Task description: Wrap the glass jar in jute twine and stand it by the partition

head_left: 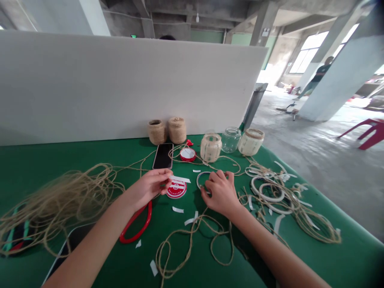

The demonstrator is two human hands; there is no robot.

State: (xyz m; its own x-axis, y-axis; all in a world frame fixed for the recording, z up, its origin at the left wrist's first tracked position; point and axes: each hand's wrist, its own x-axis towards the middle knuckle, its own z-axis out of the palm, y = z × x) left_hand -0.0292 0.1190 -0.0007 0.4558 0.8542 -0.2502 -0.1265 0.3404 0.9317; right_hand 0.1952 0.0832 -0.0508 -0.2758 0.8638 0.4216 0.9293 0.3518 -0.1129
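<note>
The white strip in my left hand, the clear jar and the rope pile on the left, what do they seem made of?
The white strip looks like matte paper or tape: thin, flat, pale. The clear jar seems glossy glass, see-through with bright highlights, though plastic is possible. The rope pile is probably jute: dull, tan, stringy.

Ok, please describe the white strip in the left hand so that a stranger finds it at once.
On the green table, find the flat printed red disc. Over its upper part, the left hand pinches the white strip by one end. Nearby white scraps lie unheld.
</note>
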